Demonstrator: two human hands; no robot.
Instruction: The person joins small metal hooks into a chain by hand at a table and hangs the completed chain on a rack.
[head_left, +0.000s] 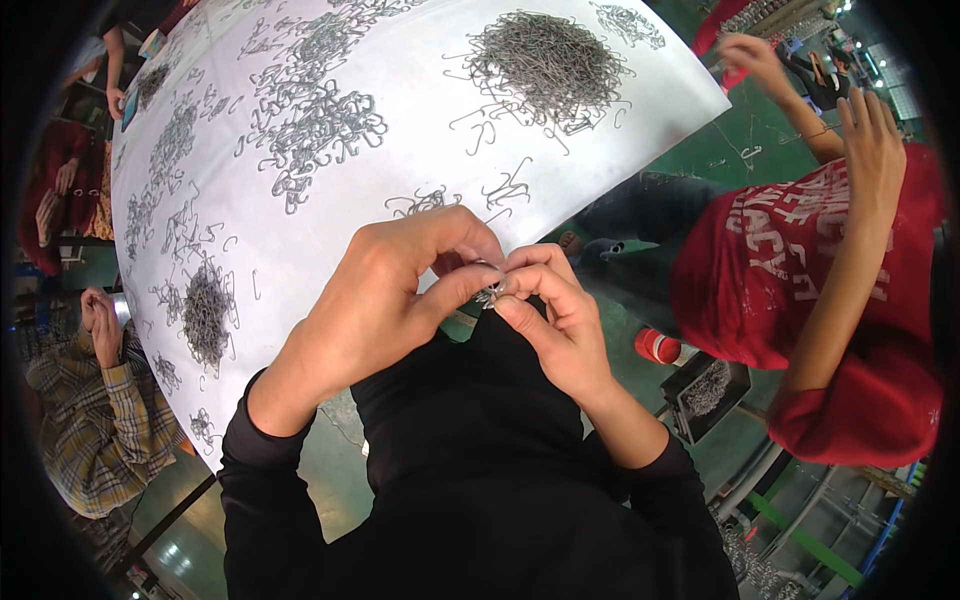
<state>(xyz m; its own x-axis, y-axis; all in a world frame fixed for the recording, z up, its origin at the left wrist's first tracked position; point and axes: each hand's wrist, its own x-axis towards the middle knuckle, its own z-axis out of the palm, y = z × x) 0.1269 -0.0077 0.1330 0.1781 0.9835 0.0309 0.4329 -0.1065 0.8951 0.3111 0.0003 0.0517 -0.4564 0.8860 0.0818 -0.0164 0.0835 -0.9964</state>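
Note:
My left hand (385, 280) and my right hand (558, 325) meet in front of my torso, at the near edge of a white-covered table (285, 280). Both are closed, thumbs pinching against bent fingers around small shiny metal wire hooks (488, 294). Fingertips hide most of these pieces, so their exact shape and number cannot be made out. Just beyond my hands, a few loose wire hooks (507, 188) lie on the table. A dense heap of grey wire hooks (547, 72) sits farther back, with a spread of bent hooks (325, 125) to its left.
Another hook heap (206, 320) lies near the table's left edge. At right stands a person in a red top (780, 265), arms raised. Below are a red-lidded container (657, 346) and a dark bin (740, 382) holding metal pieces. A person in plaid (100, 420) is at left.

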